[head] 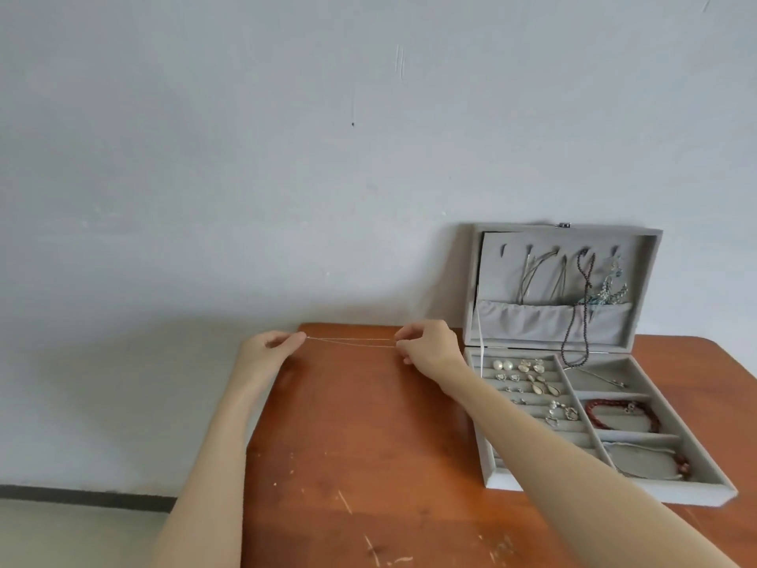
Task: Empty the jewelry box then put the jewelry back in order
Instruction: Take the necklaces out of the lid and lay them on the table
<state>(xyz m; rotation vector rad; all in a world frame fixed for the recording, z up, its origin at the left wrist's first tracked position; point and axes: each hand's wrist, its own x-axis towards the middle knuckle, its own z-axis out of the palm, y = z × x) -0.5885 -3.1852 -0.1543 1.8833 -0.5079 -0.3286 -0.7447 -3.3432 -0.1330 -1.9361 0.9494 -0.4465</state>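
A scuffed reddish-brown wooden table fills the lower centre of the frame against a pale grey wall. At right of centre sits the grey velvet-lined jewelry box, its lid propped upright with thin chains and a dark beaded necklace hanging from hooks inside. The tray below holds pearl and silver earrings in padded ridges at its left, with a red bead bracelet in a compartment at its right.

Just left of the box, near the table's far edge at mid-frame, a fine silver chain is stretched doubled between two hands, its long axis running left to right across the picture. The left hand pinches one end between thumb and fingertip; the right hand, nearer the box, pinches the other.

The box looks largely full, so the emptying seems at an early stage. Laying the chain straight likely depends on lowering both ends together, keeping that line taut; slack could let such a thin strand knot.
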